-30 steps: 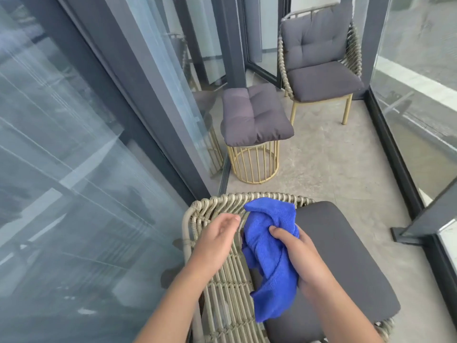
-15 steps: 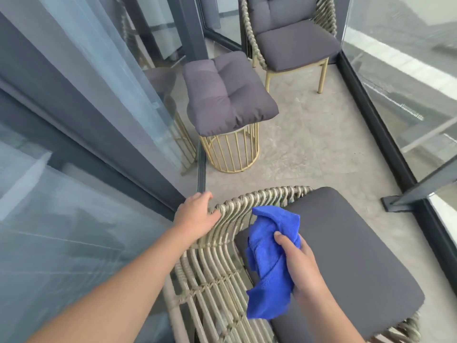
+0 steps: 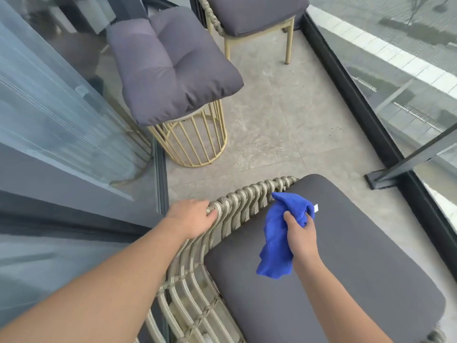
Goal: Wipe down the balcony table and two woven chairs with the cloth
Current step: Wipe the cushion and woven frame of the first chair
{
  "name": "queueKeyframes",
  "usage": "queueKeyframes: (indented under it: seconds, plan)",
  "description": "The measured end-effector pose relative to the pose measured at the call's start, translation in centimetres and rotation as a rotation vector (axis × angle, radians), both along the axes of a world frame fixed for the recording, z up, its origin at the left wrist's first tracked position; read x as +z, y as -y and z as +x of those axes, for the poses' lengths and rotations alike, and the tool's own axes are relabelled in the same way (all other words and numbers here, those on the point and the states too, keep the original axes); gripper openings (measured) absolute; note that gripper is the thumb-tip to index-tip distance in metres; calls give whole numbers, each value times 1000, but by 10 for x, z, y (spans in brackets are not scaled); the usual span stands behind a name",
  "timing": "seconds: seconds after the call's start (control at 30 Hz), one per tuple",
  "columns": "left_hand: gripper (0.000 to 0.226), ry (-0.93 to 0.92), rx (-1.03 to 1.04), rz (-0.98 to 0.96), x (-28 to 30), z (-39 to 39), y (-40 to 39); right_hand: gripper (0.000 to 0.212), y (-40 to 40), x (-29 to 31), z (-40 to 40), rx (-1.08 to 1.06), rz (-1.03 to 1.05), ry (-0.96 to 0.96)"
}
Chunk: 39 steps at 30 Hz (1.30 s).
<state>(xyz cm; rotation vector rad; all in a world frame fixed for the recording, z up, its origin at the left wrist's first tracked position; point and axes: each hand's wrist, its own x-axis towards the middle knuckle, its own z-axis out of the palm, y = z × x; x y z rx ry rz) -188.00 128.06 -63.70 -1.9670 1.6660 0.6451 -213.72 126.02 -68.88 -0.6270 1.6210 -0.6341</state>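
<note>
Gripping blue cloth, right hand; white tag unreadable.

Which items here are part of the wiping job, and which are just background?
Job: cloth held in right hand; near chair, rim gripped by left hand; far chair; wire-frame table.
Background: loose cushion on the table; glass door; railing; floor.

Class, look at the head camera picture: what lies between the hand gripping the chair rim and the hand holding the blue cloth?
In the head view, only the near chair's woven rim spans between the left hand and the right hand holding the blue cloth.
</note>
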Motion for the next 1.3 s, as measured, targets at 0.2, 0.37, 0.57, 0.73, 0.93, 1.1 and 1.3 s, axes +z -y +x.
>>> queueKeyframes:
  seconds: [0.2, 0.37, 0.57, 0.73, 0.93, 1.1, 1.3]
  plan:
    - [51, 41, -28, -98, -18, 2, 0, 55, 41, -65, 17, -154, -62, -114]
    - [50, 42, -19, -95, -20, 2, 1, 70, 71, -88, 43, -258, -141, -207]
    - [46, 18, -15, -113, -24, 4, -2, 61, 76, -107, 84, -311, -213, -204]
    - [49, 17, -17, -127, -25, 4, 0, 60, 60, -120, 115, -432, -189, -139]
    - [53, 37, -26, -122, -24, 1, 0, 50, 22, -131, 127, -388, -155, -83]
    - [53, 34, -34, -136, -22, 1, 2, 51, -28, -127, 152, -265, -85, -24]
    - [54, 46, -44, -134, -22, 1, 0, 42, -90, -119, 174, -97, -4, 78]
